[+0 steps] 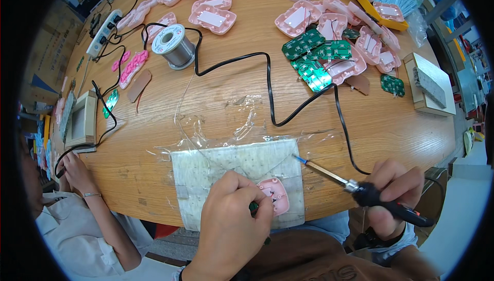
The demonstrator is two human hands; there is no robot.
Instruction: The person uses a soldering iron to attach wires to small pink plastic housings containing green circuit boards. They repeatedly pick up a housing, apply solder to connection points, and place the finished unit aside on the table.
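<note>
My right hand (393,191) grips a soldering iron (370,193) by its black handle. The iron's thin tip points left, over the upper right corner of a worn pale mat (190,178). On the mat, my left hand (234,211) is closed, thumb and fingers pinched together. Dark green bits of a small circuit board (253,207) show between and below its fingers; most of it is hidden. Beside those fingertips lies a pink plastic shell (278,197), its inside facing up. Thin solder wire (177,116) runs from a spool (175,47) toward my left hand.
The iron's black cord (270,85) snakes across the table. Pink shells (213,16) and green circuit boards (314,54) pile up at the back. A white power strip (104,33) lies far left. At left another person's hand (77,173) works near a wooden frame (82,121).
</note>
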